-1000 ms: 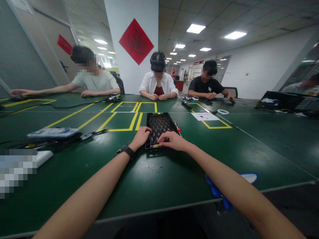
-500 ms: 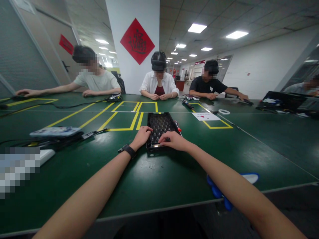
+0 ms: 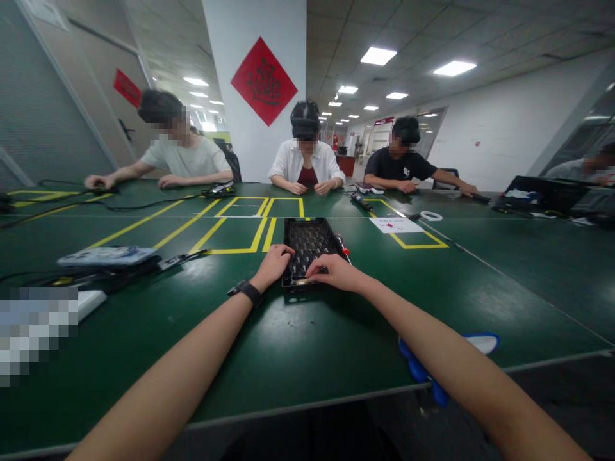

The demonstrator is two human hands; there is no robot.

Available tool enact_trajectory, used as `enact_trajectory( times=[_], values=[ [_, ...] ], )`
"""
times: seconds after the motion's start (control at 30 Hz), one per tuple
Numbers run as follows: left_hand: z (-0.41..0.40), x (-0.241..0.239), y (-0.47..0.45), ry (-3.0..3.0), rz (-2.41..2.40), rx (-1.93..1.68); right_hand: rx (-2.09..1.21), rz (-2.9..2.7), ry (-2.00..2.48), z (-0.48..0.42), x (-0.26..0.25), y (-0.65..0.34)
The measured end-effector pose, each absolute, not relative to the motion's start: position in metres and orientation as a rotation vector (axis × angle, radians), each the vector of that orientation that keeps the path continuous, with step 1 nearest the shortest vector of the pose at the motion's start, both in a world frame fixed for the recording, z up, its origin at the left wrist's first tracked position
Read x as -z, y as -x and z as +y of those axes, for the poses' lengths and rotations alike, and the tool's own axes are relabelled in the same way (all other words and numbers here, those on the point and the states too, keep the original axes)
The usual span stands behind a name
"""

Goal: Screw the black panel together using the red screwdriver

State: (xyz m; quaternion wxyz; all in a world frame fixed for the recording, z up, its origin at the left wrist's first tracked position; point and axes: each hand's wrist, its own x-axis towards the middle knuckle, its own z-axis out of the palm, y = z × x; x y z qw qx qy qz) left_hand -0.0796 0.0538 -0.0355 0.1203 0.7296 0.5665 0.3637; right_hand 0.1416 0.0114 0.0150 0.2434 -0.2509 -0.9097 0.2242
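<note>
A black perforated tray lies on the green table straight ahead of me. My left hand, with a black watch on its wrist, rests curled on the tray's near left corner. My right hand lies over the near right part of the tray, its fingers pinched on a small dark part at the tray's front edge. A red-handled screwdriver lies along the tray's right side.
Three people sit across the table, hands on it; a fourth is at the far right. Flat devices and cables lie at my left, a white paper and tape roll beyond, a blue object under my right forearm.
My hands have hardly moved on the tray. The person at the far left has drawn an outstretched arm in towards the right.
</note>
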Motion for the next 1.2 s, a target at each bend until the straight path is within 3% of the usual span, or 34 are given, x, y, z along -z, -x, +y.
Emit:
enact_trajectory(
  times=[0.43,1.2],
  values=[
    [0.0525,0.0339,0.0799,-2.112,1.668,-1.060,-0.452,-2.542,0.669,0.0099,-0.0176,-0.1412],
    [0.0536,0.0357,0.0791,-2.115,1.652,-1.083,-0.665,-2.437,0.668,0.0133,-0.0114,-0.1415]
  ],
)
